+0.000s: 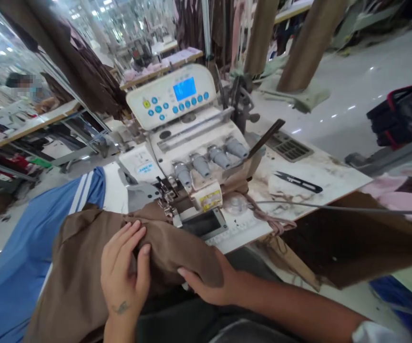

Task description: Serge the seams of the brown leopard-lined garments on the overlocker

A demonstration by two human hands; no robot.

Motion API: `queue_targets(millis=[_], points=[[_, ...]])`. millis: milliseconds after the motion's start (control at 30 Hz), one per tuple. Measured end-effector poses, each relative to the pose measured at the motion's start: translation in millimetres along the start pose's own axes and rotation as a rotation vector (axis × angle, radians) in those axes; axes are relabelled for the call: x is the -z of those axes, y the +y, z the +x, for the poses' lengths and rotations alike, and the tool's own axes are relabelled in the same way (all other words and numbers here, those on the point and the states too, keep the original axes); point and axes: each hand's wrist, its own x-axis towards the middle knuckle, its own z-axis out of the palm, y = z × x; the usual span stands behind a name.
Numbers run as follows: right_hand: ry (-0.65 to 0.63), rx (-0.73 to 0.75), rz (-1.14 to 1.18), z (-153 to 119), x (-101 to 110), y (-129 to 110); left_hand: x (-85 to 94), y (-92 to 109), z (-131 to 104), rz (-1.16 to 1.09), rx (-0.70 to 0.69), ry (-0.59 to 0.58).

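Observation:
A large piece of brown fabric [80, 257] lies across the front of the overlock sewing machine [191, 138], its upper edge close to the presser foot [172, 212]. My left hand [125, 271] rests on the fabric left of the foot, fingers stretched out and thumb apart. At the right end of the cloth, my right hand [216, 281] grips a fold, with the thumb on the near side and the other fingers hidden behind it. The far part of the brown cloth reaches the needle area, where details are small.
Blue cloth with white stripes [45, 228] hangs at the left. Black thread snips [299, 182] lie on the white machine table [334, 176]. A grey cable [334, 207] crosses at the right above a brown open box [363, 243]. Another person [30, 93] sits far left.

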Motion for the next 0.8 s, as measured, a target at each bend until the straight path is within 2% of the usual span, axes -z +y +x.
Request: queue_targets(millis=[67,100,167,233,300,367,400,533,567,633,700,767,800], points=[[0.076,0.056,-0.028,-1,0,3,-3.1,3,5,-0.001,0.022,0.020],[0.116,0.134,-0.059,-1,2,3,-3.0,3,10,-0.005,0.031,0.022],[0.136,0.388,-0.163,-3,4,1,-0.6,-2,25,-0.006,0.115,-0.009],[0.014,0.660,-0.279,-7,4,-4,4.5,-11,43,-0.026,0.282,-0.108],[-0.146,0.779,-0.334,-12,4,-10,12.9,-21,57,-0.091,0.416,-0.227],[-0.224,0.749,-0.276,-15,7,-15,24.9,-28,60,-0.201,0.426,-0.275],[-0.207,0.696,-0.222,-16,11,-17,31.9,-29,58,-0.260,0.406,-0.269],[0.020,0.365,-0.085,-6,30,-19,59.7,-22,37,-0.442,0.333,-0.220],[0.037,0.294,-0.095,-1,33,-19,65.6,-19,33,-0.457,0.306,-0.218],[-0.027,0.191,-0.150,9,34,-22,76.2,-14,29,-0.447,0.221,-0.232],[-0.163,0.133,-0.219,17,28,-24,86.3,-12,29,-0.409,0.120,-0.272],[-0.255,0.133,-0.260,19,19,-25,97.7,-17,31,-0.369,0.042,-0.275],[-0.263,0.154,-0.275,17,14,-24,104.1,-22,31,-0.345,0.020,-0.275]])
